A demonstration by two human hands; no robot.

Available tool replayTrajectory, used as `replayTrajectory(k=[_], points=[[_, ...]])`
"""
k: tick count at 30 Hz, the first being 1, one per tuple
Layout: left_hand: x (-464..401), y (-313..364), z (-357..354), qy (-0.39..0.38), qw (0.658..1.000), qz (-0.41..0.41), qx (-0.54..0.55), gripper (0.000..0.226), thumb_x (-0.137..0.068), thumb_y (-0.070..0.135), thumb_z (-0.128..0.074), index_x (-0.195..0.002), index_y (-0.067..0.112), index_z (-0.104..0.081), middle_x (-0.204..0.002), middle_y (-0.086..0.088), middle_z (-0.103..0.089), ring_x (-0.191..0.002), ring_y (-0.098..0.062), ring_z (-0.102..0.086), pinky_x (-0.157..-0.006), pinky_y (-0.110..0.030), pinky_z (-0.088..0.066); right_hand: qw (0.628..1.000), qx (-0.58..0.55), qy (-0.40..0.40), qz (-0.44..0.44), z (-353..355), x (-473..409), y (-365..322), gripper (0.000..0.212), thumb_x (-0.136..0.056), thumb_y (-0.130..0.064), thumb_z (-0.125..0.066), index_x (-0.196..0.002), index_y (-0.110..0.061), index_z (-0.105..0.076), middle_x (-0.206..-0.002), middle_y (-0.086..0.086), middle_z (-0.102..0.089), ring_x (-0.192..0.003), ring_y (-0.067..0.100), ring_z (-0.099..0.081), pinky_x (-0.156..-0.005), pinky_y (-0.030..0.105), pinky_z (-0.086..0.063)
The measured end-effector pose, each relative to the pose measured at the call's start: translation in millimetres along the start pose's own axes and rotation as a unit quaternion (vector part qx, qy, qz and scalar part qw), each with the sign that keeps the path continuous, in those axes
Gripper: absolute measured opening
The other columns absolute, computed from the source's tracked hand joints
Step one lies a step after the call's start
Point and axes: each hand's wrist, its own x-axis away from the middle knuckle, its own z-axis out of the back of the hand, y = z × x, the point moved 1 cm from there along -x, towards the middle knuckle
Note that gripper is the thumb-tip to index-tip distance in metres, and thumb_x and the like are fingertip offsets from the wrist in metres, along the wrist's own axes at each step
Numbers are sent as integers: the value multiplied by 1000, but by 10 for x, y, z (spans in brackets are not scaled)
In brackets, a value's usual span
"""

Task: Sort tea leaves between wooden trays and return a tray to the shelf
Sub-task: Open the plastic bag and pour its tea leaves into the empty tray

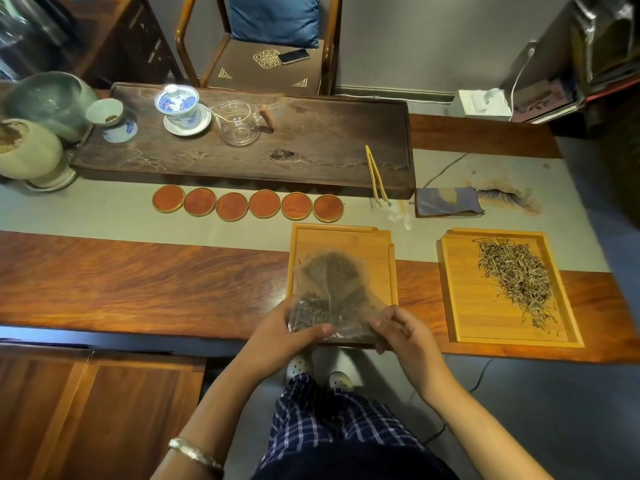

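Two light wooden trays lie on the long wooden table. The left tray [346,237] sits in front of me, and over it I hold a clear plastic bag of dark tea leaves [332,285]. My left hand [287,332] grips the bag's near left corner. My right hand [401,329] pinches its near right edge. The right tray [464,306] carries a long scattered heap of pale green tea leaves [512,275] and nothing touches it.
A row of several round red coasters [247,204] lies beyond the trays. Behind them stands a dark tea board [311,157] with a lidded cup, bowls and a glass pitcher. Bamboo tongs [375,176] and a folded cloth [448,201] lie near the board's right end.
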Motion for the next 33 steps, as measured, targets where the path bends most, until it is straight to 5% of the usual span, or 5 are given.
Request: replayTrajectory(k=[5,10,15,22,33], points=[[62,16,72,-2,1000,14,24,37,-76,43,-68,-105,21,-65,-92,15,-75,-82,-2,-70,-67,-9,-48,1000,-18,-16,16,11,-2,-89,3,-85,-3,-62,-85,-3,-58,-64,-5,-65,-58,6,-58,-56,16,-48],[235,-139,191,1,997,75,29,62,-68,60,-70,-103,9,-65,-90,-23,-70,-78,-22,-69,-73,-23,-54,999,-36,-20,4,-45,-30,-125,8,-85,3,-61,-92,-1,-59,-70,-2,-69,-60,7,-61,-58,17,-52],[325,-227,147,-92,969,223,55,62,-82,70,-51,-84,10,-66,-73,-10,-70,-55,-13,-57,-59,-20,-49,999,-49,-16,-6,-82,-50,-130,12,-86,2,-61,-98,1,-60,-75,1,-71,-60,10,-61,-59,20,-54],[292,-144,81,-28,991,90,98,6,-90,6,-62,-84,4,-60,-70,-2,-71,-58,-6,-62,-62,-15,-48,1000,-15,-6,7,-58,-74,-154,16,-85,-9,-63,-99,-1,-61,-75,0,-69,-62,11,-60,-60,20,-51],[140,31,67,52,993,48,92,14,-94,-1,-53,-83,-1,-61,-66,-1,-71,-65,-9,-67,-67,-15,-52,1000,19,8,-18,-2,-87,-153,18,-97,-12,-47,-95,-4,-62,-70,-3,-63,-58,9,-57,-57,19,-49]])
